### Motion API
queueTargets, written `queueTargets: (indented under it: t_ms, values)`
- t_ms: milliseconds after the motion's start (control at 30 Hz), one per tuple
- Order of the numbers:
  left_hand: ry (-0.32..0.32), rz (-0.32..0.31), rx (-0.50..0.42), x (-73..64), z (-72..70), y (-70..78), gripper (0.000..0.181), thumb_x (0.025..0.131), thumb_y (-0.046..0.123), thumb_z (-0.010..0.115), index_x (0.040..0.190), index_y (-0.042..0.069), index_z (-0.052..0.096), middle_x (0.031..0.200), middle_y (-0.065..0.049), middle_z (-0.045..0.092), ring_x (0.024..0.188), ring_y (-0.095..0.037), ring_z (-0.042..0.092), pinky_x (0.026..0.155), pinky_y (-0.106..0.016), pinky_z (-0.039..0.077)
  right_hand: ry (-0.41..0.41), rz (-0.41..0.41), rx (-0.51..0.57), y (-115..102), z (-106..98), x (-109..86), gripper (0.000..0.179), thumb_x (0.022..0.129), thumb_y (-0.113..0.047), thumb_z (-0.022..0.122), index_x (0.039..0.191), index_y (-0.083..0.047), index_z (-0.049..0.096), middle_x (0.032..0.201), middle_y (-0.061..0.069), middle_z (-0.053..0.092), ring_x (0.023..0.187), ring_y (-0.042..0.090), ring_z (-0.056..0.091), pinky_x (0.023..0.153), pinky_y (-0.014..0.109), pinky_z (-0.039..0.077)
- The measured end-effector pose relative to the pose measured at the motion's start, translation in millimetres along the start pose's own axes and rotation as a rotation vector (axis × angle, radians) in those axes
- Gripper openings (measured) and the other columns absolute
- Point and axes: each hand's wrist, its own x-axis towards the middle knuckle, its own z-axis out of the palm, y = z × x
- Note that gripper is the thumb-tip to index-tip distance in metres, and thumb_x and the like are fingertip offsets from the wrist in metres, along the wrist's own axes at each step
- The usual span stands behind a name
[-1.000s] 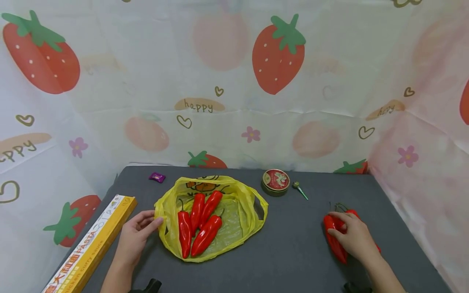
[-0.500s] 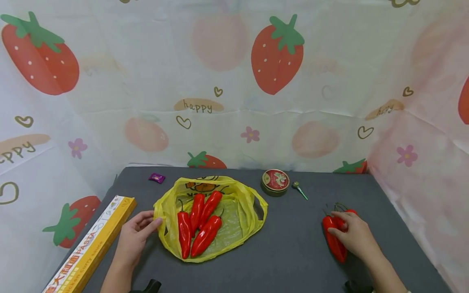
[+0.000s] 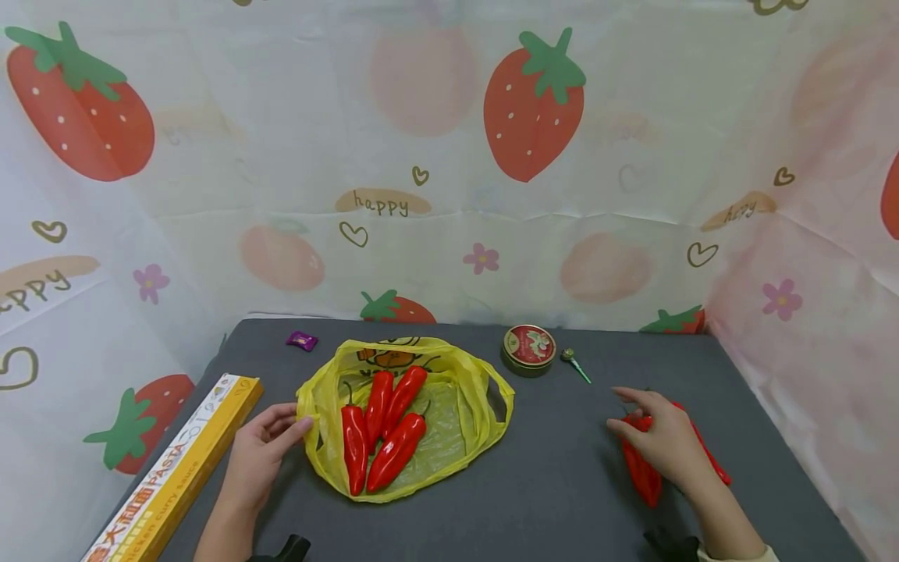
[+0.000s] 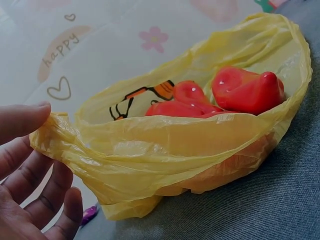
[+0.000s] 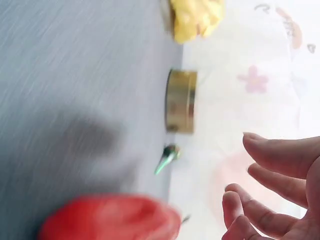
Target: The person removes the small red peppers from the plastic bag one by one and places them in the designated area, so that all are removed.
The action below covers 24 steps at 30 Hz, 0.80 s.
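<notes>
A yellow plastic bag (image 3: 485,453) lies open-mouthed in the head view, with several red chili peppers (image 3: 396,453) inside. My left hand (image 3: 263,449) pinches its left handle between thumb and fingers; the left wrist view shows the gathered plastic (image 4: 52,135) there. At the right, my right hand (image 3: 663,437) hovers over more red peppers, thumb and fingers apart and nothing between them. One pepper (image 3: 644,476) shows left of the hand, and part of another (image 3: 718,467) shows on its right. The right wrist view has a pepper (image 5: 110,220) below the spread fingers (image 5: 267,215).
A long yellow pasta box (image 3: 175,468) lies along the table's left side. Toward the back are a purple wrapped candy (image 3: 302,340), a round red-lidded tin (image 3: 530,349) and a small green-stemmed item (image 3: 576,365). A strawberry-print cloth (image 3: 449,156) hangs behind the dark table (image 3: 548,484).
My right hand has come up off the peppers and shifted slightly left, its thumb and fingers spreading apart. The left hand and the bag stay put.
</notes>
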Motion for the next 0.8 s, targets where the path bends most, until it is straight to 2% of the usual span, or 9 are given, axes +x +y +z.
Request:
queueTargets:
  t_ms: [133,300,567,800]
  values:
    - [0.003,0.005,-0.001,-0.1,-0.1,-0.4,0.051,0.093,0.039,0.072,0.127,0.002,0.061,0.098,0.014,0.07,0.09,-0.007,0.065,0.082,-0.023,0.058,0.016,-0.03,0.051,-16.8,12.4,7.0,0.052,0.088,-0.02,0.08,0.135,-0.006,0.062,0.122,0.019,0.068,0.099,0.03,0.068,0.076,0.044,0.059]
    - [0.002,0.008,-0.007,-0.2,-0.5,0.0,0.05,0.094,0.039,0.072,0.127,0.002,0.061,0.098,0.014,0.07,0.09,-0.007,0.065,0.082,-0.022,0.058,0.012,-0.058,0.086,-38.0,29.8,14.0,0.051,0.088,-0.018,0.079,0.135,-0.008,0.063,0.119,0.014,0.071,0.098,0.026,0.069,0.074,0.035,0.057]
    - [0.002,-0.008,-0.004,0.1,1.0,0.6,0.052,0.093,0.041,0.072,0.128,0.003,0.061,0.099,0.013,0.07,0.091,-0.008,0.065,0.084,-0.023,0.058,-0.046,-0.059,0.17,-64.6,54.3,21.8,0.05,0.088,-0.02,0.08,0.135,-0.012,0.063,0.122,0.015,0.07,0.098,0.025,0.07,0.082,0.044,0.06]
    - [0.001,-0.015,-0.003,0.1,-0.3,0.5,0.052,0.094,0.04,0.071,0.129,0.003,0.06,0.099,0.014,0.07,0.091,-0.007,0.065,0.084,-0.022,0.057,-0.106,-0.04,0.268,-89.3,76.2,26.0,0.05,0.088,-0.026,0.08,0.135,-0.018,0.063,0.12,0.01,0.07,0.094,0.018,0.07,0.077,0.039,0.058]
